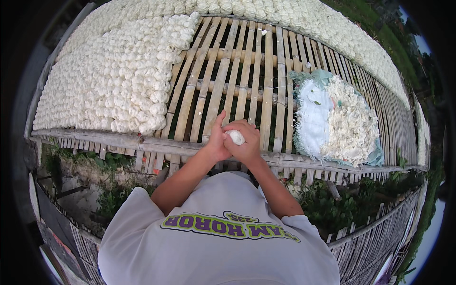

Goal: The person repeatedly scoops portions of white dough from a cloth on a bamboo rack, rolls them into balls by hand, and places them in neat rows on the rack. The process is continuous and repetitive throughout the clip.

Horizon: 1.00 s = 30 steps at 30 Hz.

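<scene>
A white, doughy-looking ball (236, 137) is pressed between my two hands above the near edge of the bamboo rack. My left hand (217, 142) cups it from the left, with the thumb pointing up and away. From the right, my right hand (250, 141) curls its fingers over the ball. Part of the ball shows between the palms; its underside is hidden. To the right, a heap of white crumbly mass (351, 121) lies on a pale blue and green woven sack (311, 107).
Rows of similar white lumps (109, 76) cover the rack's left side, and more (304, 14) run along the far side. Gaps separate the bamboo slats (228, 66). A bamboo pole (180, 146) forms the near edge. Green plants (342, 204) grow below; another slatted rack (375, 228) stands at the lower right.
</scene>
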{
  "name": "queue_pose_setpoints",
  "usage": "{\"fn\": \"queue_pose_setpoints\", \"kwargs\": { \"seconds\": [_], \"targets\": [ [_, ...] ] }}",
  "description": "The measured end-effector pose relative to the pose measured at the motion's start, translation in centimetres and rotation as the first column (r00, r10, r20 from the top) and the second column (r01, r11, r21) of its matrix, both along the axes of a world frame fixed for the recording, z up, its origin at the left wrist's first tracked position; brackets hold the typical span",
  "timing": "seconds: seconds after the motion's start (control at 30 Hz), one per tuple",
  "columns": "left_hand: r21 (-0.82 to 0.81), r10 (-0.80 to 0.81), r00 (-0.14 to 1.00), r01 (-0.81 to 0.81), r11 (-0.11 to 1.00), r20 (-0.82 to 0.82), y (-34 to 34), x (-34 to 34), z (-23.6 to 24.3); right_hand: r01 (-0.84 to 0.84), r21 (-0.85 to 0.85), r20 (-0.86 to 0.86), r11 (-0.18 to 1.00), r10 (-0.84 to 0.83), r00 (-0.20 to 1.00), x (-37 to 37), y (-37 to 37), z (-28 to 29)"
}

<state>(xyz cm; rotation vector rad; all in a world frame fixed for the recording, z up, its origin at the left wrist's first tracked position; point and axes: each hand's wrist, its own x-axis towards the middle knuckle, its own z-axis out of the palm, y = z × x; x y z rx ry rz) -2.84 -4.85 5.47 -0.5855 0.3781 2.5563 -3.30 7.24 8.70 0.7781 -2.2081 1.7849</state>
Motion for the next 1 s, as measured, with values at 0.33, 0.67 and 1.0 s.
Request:
{"fn": "queue_pose_setpoints", "kwargs": {
  "seconds": [0.33, 0.67, 1.0],
  "targets": [
    [0.042, -0.092, 0.991, 0.097, 0.994, -0.094, -0.8, 0.1, 0.8, 0.017, 0.044, -0.062, 0.999, -0.014, 0.998, 0.4, -0.1, 0.2],
    [0.07, -0.176, 0.975, 0.186, 0.98, -0.138, -1.6, -0.5, 0.2, 0.056, -0.012, -0.109, 0.998, -0.057, 0.992, 1.0, -0.8, 0.6],
    [0.153, 0.02, 0.998, -0.009, 0.988, -0.066, 0.5, 0.6, 2.2, 0.07, -0.19, 0.072, 0.979, -0.057, 0.996, 0.5, -0.5, -0.5]
  ]
}}
